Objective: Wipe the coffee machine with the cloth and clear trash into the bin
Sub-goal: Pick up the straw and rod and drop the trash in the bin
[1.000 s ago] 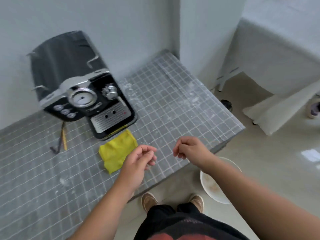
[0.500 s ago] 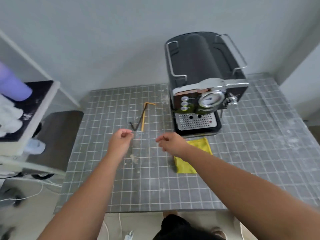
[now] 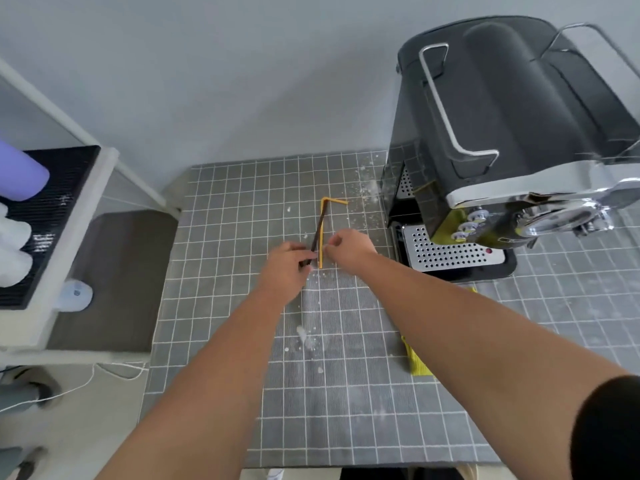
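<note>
Straws, count: two, one yellow straw (image 3: 321, 237) and one dark straw (image 3: 318, 233), lying side by side and crossing on the tiled counter (image 3: 346, 393).
Yellow straw, axis: long run from near to far across the counter; far end bent sharply toward the right, pointing at the coffee machine (image 3: 512, 143); near end just beside both hands.
Dark straw, axis: also near to far, leaning slightly rightward as it goes away; near end hooked to the left, under the left fingers.
Left hand (image 3: 285, 270): fingers curled, pinching the near end of the dark straw.
Right hand (image 3: 348, 251): fingers curled down at the near part of the yellow straw, touching it; a true pinch or only a touch cannot be told.
Hands, relation: close together, the straws between them.
Coffee machine, count and place: one, black and chrome, at the far right of the counter against the wall, drip grille (image 3: 450, 252) facing the near side; right of the straws, apart from them.
Cloth (image 3: 419, 362): one, yellow, flat on the counter on the near side of the machine, mostly hidden under the right forearm.
Crumbs: white specks scattered on the tiles near the straws and below the left hand.
Rack (image 3: 52, 223): left of the counter, white bottles and one purple item on it.
</note>
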Motion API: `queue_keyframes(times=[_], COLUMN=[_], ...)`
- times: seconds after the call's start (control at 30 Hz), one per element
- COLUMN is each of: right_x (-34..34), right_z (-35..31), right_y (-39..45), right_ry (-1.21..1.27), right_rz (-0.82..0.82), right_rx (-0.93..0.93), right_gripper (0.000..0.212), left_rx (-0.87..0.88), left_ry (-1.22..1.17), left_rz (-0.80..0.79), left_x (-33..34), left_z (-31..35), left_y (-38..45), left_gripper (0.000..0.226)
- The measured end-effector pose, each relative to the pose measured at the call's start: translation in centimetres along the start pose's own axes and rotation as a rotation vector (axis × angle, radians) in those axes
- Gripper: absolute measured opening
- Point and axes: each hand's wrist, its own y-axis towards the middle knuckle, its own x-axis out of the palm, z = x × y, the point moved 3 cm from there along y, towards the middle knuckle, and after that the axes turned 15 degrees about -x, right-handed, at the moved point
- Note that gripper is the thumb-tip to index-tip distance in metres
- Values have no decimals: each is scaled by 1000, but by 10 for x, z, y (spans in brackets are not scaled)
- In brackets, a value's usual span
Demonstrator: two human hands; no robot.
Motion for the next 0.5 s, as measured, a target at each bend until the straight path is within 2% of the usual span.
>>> queue_keyframes(times=[0.13,0.3,0.5], right_x=[5,11,12], right_z=[0,-6,-7], right_y=[15,22,22], right_ry=[-43,-98,-121], right_rz=[47,30,73], right_rx=[60,108,132], right_gripper=[23,30,16], left_rx=[59,-83,-288], left_ry=[79,113,83], left_rz=[65,115,82], left_x=[-1,-8,-12], left_z=[9,7,-11], left_y=[8,10,10], left_gripper=[28,19,8])
